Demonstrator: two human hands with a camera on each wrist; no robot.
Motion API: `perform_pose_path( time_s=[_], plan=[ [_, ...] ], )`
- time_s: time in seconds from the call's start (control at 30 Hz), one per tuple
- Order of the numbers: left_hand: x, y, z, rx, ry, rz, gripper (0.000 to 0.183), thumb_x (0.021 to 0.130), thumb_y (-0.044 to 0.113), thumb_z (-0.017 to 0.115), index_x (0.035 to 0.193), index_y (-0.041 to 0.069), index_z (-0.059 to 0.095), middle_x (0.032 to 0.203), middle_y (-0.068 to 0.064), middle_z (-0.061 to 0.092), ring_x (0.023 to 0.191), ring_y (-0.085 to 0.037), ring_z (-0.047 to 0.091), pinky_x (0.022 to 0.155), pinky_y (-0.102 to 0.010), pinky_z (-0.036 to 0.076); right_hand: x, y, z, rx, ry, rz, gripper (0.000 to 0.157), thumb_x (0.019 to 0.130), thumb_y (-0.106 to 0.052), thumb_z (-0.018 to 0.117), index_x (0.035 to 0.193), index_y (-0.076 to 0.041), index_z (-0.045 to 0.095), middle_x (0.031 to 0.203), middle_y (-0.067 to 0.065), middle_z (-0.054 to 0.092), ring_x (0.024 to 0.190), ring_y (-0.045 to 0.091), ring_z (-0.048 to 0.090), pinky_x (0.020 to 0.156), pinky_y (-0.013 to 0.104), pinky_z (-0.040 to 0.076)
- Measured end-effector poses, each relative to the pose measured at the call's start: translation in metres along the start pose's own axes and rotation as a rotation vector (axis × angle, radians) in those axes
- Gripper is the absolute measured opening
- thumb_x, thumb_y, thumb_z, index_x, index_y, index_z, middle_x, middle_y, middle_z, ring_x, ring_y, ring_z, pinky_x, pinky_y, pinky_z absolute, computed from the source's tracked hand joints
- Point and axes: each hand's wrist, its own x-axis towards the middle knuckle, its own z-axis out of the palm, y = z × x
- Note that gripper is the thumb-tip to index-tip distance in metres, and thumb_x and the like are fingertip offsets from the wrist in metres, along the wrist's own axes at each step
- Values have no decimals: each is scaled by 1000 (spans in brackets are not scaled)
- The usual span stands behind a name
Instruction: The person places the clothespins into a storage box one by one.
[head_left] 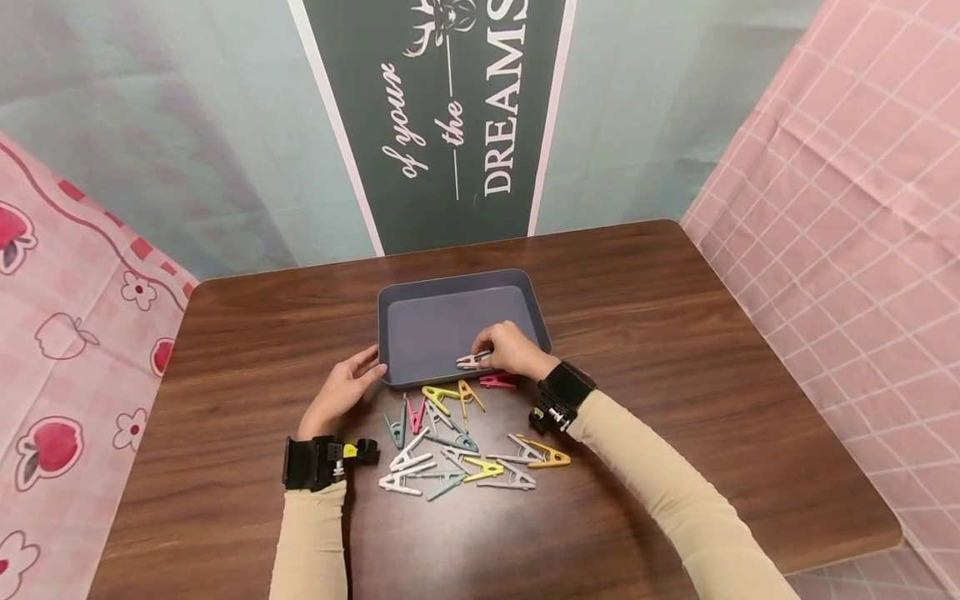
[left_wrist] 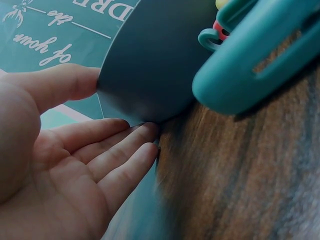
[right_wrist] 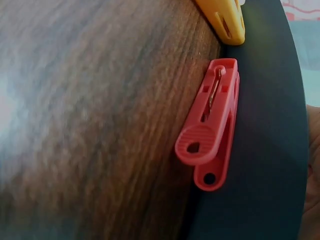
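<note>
A dark grey rectangular tray (head_left: 420, 292) lies on the table. My left hand (head_left: 347, 385) rests at its near left corner; in the left wrist view the thumb touches the rim and straight fingers (left_wrist: 120, 160) reach the outer side's base. Inside the tray, near its front rim, my right hand (head_left: 512, 348) pinches a pale grey clothespin (head_left: 471, 362). A red clothespin (right_wrist: 210, 110) lies against the tray's front outer wall, below the right hand. Mostly hidden in the right wrist view, that hand shows only a strip beyond the wall.
Several clothespins lie in front of the tray: a yellow one (head_left: 438, 397), an orange one (head_left: 551, 455), a white one (head_left: 401, 479) and a teal one (head_left: 395, 429) among them. The wooden table (head_left: 637, 333) has curtains behind it and patterned cloth at both sides.
</note>
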Motion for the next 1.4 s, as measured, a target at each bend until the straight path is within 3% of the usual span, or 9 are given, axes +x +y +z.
perform_pose_path(
  time_s=[0.8, 1.07, 1.4],
  plan=[
    [1, 0, 0, 1, -7, -11, 60, 100, 23, 51, 149, -4, 28, 151, -25, 37, 139, -34, 42, 113, -48, 36, -3, -1, -7, -8, -34, 14, 15, 77, -7, 78, 92, -6, 76, 90, 8, 76, 84, 19, 67, 78, 31, 55],
    [0, 1, -1, -4, -6, -11, 60, 100, 22, 51, 149, -4, 28, 151, -25, 37, 139, -34, 42, 113, -48, 36, -8, 1, -12, 16, -1, 43, 19, 79, -5, 75, 98, -4, 74, 97, 11, 76, 92, 22, 69, 84, 35, 56],
    [0, 0, 0, -10, -3, -12, 60, 100, 22, 52, 149, -3, 29, 150, -24, 39, 138, -33, 44, 113, -48, 37, -22, -8, -13, -82, 41, -7, 19, 85, -12, 71, 103, -5, 72, 104, 10, 74, 101, 24, 67, 92, 39, 55]
  ],
)
